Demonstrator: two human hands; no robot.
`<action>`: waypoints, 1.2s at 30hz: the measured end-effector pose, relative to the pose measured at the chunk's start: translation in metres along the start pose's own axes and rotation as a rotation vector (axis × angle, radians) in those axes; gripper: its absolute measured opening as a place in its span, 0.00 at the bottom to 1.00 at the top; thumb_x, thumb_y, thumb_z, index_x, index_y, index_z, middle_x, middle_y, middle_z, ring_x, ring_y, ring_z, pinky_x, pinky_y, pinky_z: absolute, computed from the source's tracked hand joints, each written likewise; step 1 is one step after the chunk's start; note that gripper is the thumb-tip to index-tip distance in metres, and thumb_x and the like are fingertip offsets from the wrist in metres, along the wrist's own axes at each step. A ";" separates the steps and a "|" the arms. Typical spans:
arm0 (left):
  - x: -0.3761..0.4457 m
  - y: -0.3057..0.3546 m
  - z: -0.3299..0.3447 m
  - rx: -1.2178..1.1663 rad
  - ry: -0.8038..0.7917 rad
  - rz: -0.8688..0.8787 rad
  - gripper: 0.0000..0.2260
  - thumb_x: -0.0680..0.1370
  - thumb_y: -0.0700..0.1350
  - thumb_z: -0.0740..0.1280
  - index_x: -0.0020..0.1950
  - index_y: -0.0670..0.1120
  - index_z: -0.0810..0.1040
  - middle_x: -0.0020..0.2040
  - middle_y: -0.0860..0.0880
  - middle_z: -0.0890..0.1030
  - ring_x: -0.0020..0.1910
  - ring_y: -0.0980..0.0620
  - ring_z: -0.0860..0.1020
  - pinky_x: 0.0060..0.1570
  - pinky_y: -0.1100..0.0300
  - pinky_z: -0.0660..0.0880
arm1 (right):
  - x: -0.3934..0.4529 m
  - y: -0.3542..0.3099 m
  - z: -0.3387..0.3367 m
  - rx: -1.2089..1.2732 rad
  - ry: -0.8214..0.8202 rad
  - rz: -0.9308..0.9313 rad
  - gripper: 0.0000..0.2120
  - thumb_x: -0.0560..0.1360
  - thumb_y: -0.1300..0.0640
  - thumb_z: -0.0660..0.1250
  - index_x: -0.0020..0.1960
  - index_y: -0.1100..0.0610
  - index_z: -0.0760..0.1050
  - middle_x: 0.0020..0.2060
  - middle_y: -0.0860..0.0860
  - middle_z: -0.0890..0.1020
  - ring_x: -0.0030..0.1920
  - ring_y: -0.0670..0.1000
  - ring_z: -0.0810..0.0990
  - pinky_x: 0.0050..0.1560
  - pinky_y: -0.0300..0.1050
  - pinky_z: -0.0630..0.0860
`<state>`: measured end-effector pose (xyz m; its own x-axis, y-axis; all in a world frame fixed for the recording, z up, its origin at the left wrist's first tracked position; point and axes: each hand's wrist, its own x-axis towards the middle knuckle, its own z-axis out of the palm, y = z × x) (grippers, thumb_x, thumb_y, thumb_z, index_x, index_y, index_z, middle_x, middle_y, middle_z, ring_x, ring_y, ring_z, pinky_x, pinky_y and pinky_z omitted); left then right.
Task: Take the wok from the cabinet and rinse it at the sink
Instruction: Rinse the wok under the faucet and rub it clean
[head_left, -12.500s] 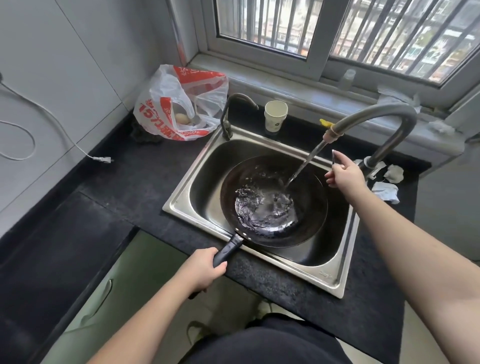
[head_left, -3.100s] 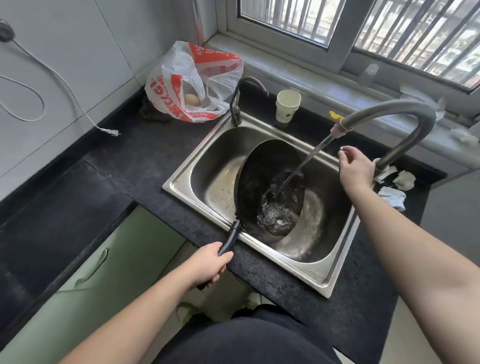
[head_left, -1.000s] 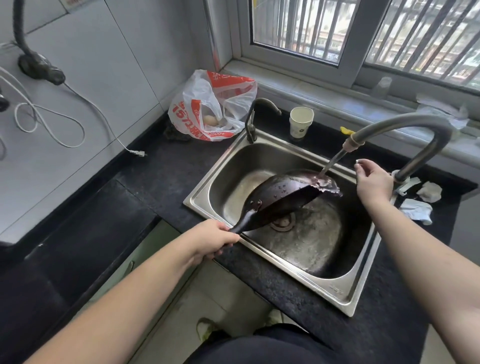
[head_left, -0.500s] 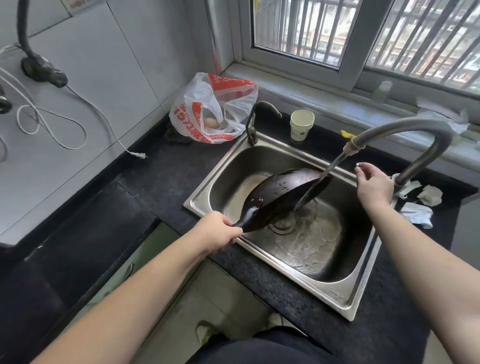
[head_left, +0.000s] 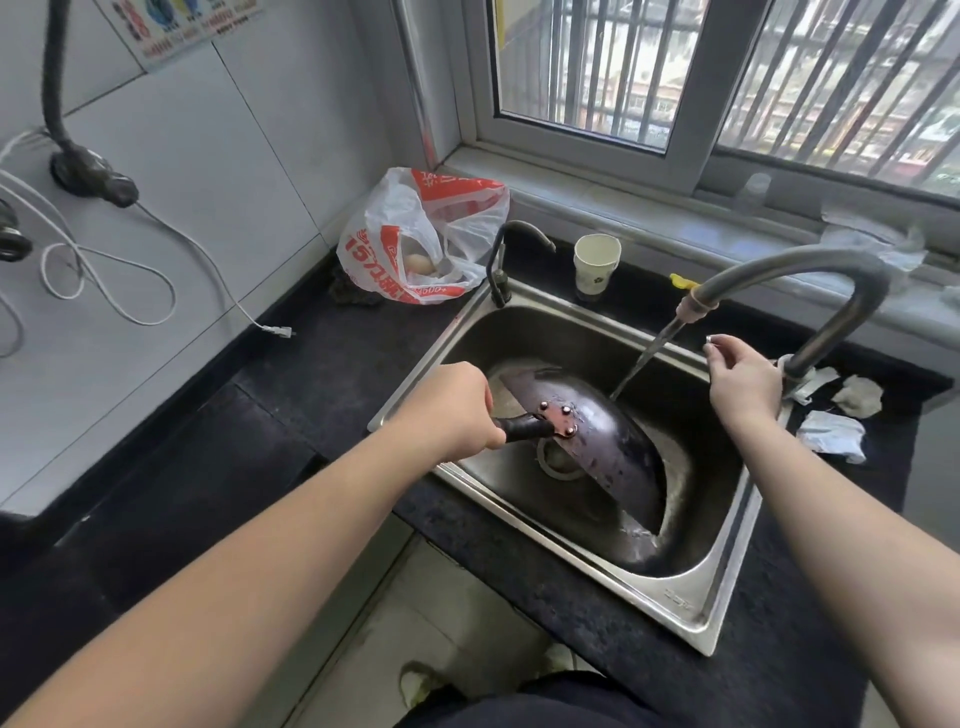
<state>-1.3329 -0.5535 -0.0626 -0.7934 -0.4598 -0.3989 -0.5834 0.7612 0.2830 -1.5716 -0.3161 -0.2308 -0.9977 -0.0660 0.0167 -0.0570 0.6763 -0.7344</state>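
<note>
The dark wok (head_left: 602, 447) is turned over inside the steel sink (head_left: 680, 605), its wet underside facing up and its riveted handle plate showing. My left hand (head_left: 452, 410) is shut on the wok's black handle at the sink's left rim. Water streams from the grey curved faucet (head_left: 795, 270) and lands on the wok's far edge. My right hand (head_left: 743, 382) is at the faucet's lever by the base, fingers curled around the small metal lever tip.
A red and white plastic bag (head_left: 426, 239) with an egg lies at the back left. A small dark tap (head_left: 501, 265) and a paper cup (head_left: 596, 262) stand behind the sink. Crumpled tissues (head_left: 831, 434) lie right of the faucet. A white cable with a plug (head_left: 275, 330) dangles on the left wall.
My left hand has rolled the wok further over, so its underside now faces up and its rim points down into the sink. The right hand stays at the faucet lever.
</note>
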 end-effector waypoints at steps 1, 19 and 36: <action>0.000 0.004 -0.001 0.018 0.007 0.006 0.11 0.68 0.50 0.75 0.47 0.48 0.83 0.38 0.50 0.83 0.39 0.50 0.82 0.41 0.58 0.79 | 0.000 -0.001 0.000 -0.006 0.000 0.000 0.14 0.79 0.48 0.63 0.60 0.53 0.79 0.53 0.54 0.84 0.56 0.56 0.79 0.52 0.41 0.68; -0.011 0.004 -0.007 -0.102 0.089 0.098 0.13 0.70 0.46 0.72 0.54 0.50 0.83 0.42 0.53 0.82 0.40 0.56 0.79 0.40 0.64 0.75 | 0.001 0.006 0.000 0.055 -0.004 -0.014 0.14 0.79 0.48 0.63 0.60 0.52 0.80 0.52 0.53 0.84 0.55 0.54 0.80 0.56 0.46 0.73; -0.016 0.017 0.014 -0.374 0.262 0.263 0.11 0.70 0.50 0.76 0.50 0.50 0.84 0.37 0.58 0.81 0.38 0.64 0.79 0.38 0.76 0.71 | 0.003 0.008 0.001 0.069 0.007 -0.013 0.13 0.78 0.48 0.64 0.59 0.50 0.80 0.51 0.51 0.85 0.54 0.53 0.81 0.55 0.46 0.74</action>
<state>-1.3279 -0.5270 -0.0633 -0.9102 -0.4105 -0.0544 -0.3428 0.6733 0.6551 -1.5747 -0.3113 -0.2376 -0.9971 -0.0697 0.0309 -0.0677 0.6235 -0.7789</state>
